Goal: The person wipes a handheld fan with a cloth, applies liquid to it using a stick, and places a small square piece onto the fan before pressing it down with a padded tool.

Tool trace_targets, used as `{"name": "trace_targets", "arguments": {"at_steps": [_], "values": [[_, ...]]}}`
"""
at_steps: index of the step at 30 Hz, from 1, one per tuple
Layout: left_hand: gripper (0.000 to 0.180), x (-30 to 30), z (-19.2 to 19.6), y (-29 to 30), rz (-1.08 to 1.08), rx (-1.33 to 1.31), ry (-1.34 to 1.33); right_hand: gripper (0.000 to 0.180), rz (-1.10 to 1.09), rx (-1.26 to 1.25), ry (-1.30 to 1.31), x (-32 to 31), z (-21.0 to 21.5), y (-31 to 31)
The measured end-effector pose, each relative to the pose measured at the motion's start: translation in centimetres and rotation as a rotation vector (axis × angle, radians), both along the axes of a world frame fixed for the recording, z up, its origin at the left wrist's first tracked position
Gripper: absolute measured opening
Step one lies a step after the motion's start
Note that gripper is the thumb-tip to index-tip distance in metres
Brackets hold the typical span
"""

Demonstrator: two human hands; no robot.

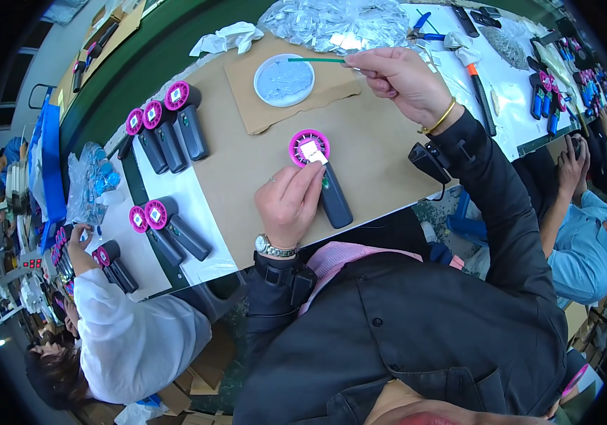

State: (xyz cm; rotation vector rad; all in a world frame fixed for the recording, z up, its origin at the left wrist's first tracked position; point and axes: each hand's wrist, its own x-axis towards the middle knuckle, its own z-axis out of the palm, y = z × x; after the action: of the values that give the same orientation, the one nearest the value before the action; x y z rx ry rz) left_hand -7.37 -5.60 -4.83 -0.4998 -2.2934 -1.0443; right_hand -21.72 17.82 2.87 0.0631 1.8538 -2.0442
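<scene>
In front of me on the brown cardboard lies a dark grey handheld device with a round pink-rimmed head (336, 202), like a small fan. My left hand (288, 203) is closed in a pinch over that head, holding a small white piece (317, 159) beside the pale square at its centre. Farther right and higher, my right hand (404, 81) is closed on one end of a thin green stick (317, 60). The stick's other end is over a round white dish (256, 83) of pale paste; whether it touches the paste I cannot tell.
Several similar devices (190, 134) stand in groups to the left. A heap of clear plastic packets (339, 25) lies at the back, near a crumpled white cloth (229, 37). An orange-and-black tool (482, 99) and blue-handled pliers (424, 34) lie right. Co-workers sit on both sides.
</scene>
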Motion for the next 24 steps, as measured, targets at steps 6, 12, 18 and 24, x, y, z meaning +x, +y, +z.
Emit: {"name": "trace_targets", "arguments": {"at_steps": [6, 12, 18, 24], "values": [[0.024, 0.1, -0.1, -0.1, -0.014, -0.014, -0.008, 0.018, -0.014, 0.04, 0.004, 0.0, -1.0, 0.2], [0.024, 0.0, -0.2, -0.1, -0.021, -0.001, 0.0, 0.018, -0.003, 0.03, 0.001, 0.8, 0.4, 1.0], [0.024, 0.1, 0.1, 0.0, -0.012, -0.002, 0.013, 0.024, 0.064, -0.068, 0.063, 2.9, 2.7, 2.3], [0.024, 0.1, 0.3, -0.2, -0.023, -0.018, 0.032, 0.025, 0.109, -0.061, 0.068, 6.1, 4.3, 3.4]]}}
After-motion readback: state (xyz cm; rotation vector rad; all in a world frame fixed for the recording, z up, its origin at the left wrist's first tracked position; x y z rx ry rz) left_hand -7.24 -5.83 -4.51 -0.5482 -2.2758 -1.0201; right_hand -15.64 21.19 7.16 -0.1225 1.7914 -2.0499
